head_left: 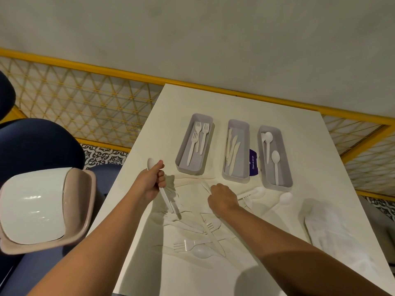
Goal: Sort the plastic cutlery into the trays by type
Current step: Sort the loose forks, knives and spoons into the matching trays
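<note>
Three grey trays stand side by side on the white table (277, 103): the left tray (179, 155) holds forks, the middle tray (245, 146) knives, the right tray (285, 159) spoons. Loose white cutlery (192, 231) lies scattered in front of them. My left hand (150, 182) grips a white spoon (151, 163) and a second white piece by their handles, bowl pointing up. My right hand (222, 197) is curled down among the loose pieces near a knife; what its fingertips hold is hidden.
A clear plastic bag (337, 238) lies at the table's right edge. A purple card (253, 162) sits between the middle and right trays. To the left, off the table, a white-and-beige bin (42, 208) rests on blue chairs. A yellow lattice railing (85, 99) runs behind.
</note>
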